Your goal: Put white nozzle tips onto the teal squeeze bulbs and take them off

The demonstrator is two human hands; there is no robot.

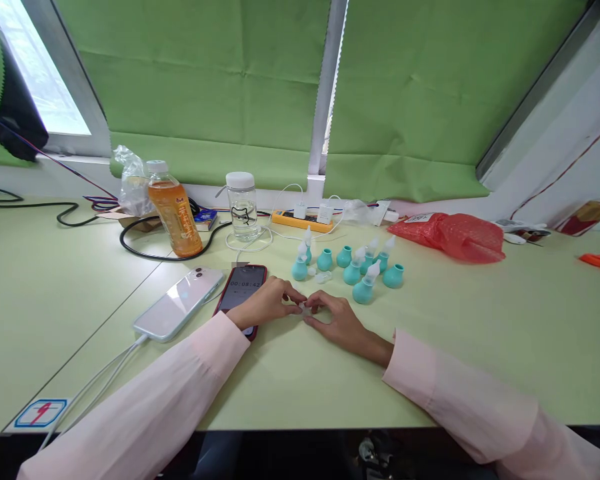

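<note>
My left hand and my right hand meet fingertip to fingertip on the pale green table. Both pinch a small clear plastic piece between them. Just beyond the fingers stands a cluster of several teal rubber bulbs; some carry clear nozzle tips, some are bare. A loose clear tip lies among them. My left wrist rests over the lower end of a red phone whose screen shows a timer.
A white phone on a cable lies left of the red one. Behind stand an orange drink bottle, a clear bottle, a yellow power strip and a red plastic bag. Black cables loop at back left.
</note>
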